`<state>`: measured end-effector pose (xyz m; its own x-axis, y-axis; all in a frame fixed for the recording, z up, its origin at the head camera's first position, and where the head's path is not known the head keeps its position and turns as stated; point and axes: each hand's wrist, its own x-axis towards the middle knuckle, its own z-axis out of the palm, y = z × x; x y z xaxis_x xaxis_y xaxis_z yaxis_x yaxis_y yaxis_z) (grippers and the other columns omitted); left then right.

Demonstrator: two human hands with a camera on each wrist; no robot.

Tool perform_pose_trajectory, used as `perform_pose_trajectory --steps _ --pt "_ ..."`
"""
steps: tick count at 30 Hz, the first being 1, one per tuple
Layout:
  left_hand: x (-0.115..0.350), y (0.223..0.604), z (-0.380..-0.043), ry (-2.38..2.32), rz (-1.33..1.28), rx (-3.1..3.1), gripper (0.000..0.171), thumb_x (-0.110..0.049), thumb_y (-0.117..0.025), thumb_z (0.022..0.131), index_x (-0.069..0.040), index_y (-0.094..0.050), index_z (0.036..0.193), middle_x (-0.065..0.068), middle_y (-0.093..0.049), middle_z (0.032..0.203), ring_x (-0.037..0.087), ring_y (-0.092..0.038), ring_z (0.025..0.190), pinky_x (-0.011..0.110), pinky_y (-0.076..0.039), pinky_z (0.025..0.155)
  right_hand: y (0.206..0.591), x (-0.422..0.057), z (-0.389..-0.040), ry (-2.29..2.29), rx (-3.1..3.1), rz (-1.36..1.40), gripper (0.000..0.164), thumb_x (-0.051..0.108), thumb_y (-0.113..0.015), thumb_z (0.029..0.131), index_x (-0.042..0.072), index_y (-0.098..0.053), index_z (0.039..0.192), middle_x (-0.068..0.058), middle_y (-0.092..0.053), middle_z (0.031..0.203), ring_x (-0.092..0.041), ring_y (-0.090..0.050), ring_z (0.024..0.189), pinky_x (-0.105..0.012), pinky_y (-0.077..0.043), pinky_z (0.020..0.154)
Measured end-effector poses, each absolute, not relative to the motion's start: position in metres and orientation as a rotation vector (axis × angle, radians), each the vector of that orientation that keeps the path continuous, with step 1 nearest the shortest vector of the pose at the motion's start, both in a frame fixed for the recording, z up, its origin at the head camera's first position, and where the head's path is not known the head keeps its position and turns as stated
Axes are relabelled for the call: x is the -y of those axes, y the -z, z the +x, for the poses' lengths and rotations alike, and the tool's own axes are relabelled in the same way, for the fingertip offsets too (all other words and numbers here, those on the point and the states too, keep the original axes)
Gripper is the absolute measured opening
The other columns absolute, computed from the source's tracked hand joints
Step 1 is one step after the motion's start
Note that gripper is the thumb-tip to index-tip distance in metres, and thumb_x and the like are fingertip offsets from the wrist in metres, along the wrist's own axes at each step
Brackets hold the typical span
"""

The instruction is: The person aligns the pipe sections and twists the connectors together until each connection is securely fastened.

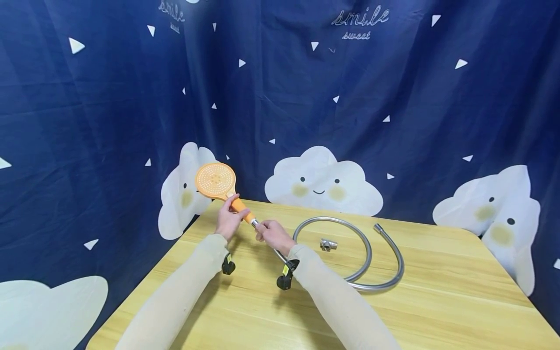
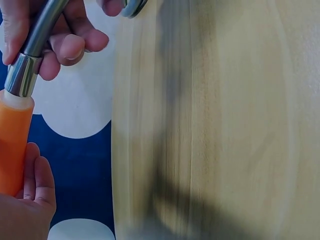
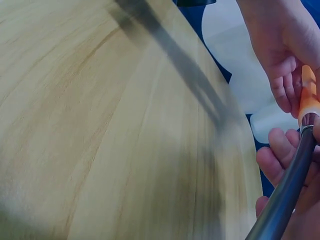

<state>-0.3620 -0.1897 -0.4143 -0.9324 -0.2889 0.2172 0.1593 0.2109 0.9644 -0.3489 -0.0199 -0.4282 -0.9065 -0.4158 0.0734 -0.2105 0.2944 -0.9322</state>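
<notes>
An orange shower head [image 1: 215, 180] is held up over the back left of the table, its perforated round face toward me. My left hand [image 1: 229, 221] grips its orange handle [image 2: 13, 142]. Just below, my right hand [image 1: 274, 235] pinches the metal end fitting [image 2: 23, 75] of a grey shower hose [image 3: 283, 197]. In the left wrist view that fitting sits right at the handle's white threaded end [image 2: 18, 100]. From the right hand the hose runs down and loops across the table to a free end [image 1: 378, 227].
A small chrome valve fitting [image 1: 328, 244] lies inside the hose loop on the wooden table [image 1: 450, 272]. A dark blue curtain [image 1: 297, 97] with white clouds hangs along the table's back and left edges. Each wrist carries a small black camera [image 1: 284, 281].
</notes>
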Motion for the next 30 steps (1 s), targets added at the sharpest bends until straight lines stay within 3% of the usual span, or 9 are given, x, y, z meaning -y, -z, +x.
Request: perform_pose_trajectory --steps 4,7,15,20,23,30 --pt "0.1891 0.4158 -0.3624 1.775 0.111 2.145 0.067 -0.007 -0.074 0.090 -0.017 -0.047 0.150 0.018 -0.057 0.128 0.021 -0.056 0.100 0.017 -0.049 0.073 0.4316 0.0198 -0.3497 1.714 -2.277 -0.573 0.040 0.021 -0.043 0.108 -0.012 -0.064 0.109 -0.017 -0.070 0.083 -0.046 -0.067 0.097 -0.051 -0.053 0.092" --pt "0.1878 0.4166 -0.3624 1.787 0.107 2.137 0.067 -0.006 -0.074 0.090 -0.017 -0.046 0.150 0.018 -0.057 0.127 0.023 -0.056 0.103 0.018 -0.048 0.074 0.4337 0.0194 -0.3511 1.762 -2.211 -0.547 0.043 0.023 -0.045 0.107 -0.015 -0.064 0.111 -0.014 -0.069 0.078 -0.046 -0.067 0.094 -0.051 -0.054 0.092" --pt "0.1852 0.4172 -0.3624 1.815 0.093 2.118 0.067 -0.005 -0.074 0.090 -0.017 -0.046 0.150 0.017 -0.056 0.129 0.026 -0.056 0.106 0.018 -0.050 0.075 0.4324 0.0182 -0.3512 1.752 -2.266 -0.555 0.034 0.019 -0.065 0.096 -0.014 -0.068 0.101 -0.002 -0.063 0.070 -0.018 -0.061 0.070 -0.043 -0.056 0.080" --pt "0.1853 0.4162 -0.3610 1.803 0.099 2.114 0.067 -0.004 -0.074 0.089 -0.017 -0.048 0.149 0.017 -0.057 0.126 0.023 -0.057 0.102 0.016 -0.050 0.073 0.4304 0.0172 -0.3502 1.654 -2.414 -0.577 0.031 0.023 -0.066 0.097 -0.007 -0.070 0.090 0.004 -0.052 0.063 -0.012 -0.049 0.062 -0.026 -0.042 0.060" --pt "0.1847 0.4139 -0.3599 1.777 0.088 2.117 0.067 -0.003 -0.074 0.089 -0.015 -0.047 0.149 0.018 -0.056 0.124 0.023 -0.057 0.099 0.016 -0.049 0.071 0.4301 0.0168 -0.3510 1.598 -2.494 -0.577 0.032 0.026 -0.067 0.096 -0.005 -0.073 0.092 0.006 -0.047 0.061 -0.012 -0.044 0.060 -0.024 -0.035 0.056" --pt "0.1847 0.4118 -0.3591 1.750 0.075 2.126 0.067 -0.002 -0.074 0.089 -0.014 -0.047 0.149 0.020 -0.057 0.123 0.026 -0.057 0.100 0.016 -0.048 0.072 0.4270 0.0169 -0.3506 1.689 -2.489 -0.470 0.023 0.023 -0.078 0.087 0.002 -0.071 0.092 0.001 -0.060 0.076 -0.015 -0.052 0.068 -0.026 -0.043 0.060"
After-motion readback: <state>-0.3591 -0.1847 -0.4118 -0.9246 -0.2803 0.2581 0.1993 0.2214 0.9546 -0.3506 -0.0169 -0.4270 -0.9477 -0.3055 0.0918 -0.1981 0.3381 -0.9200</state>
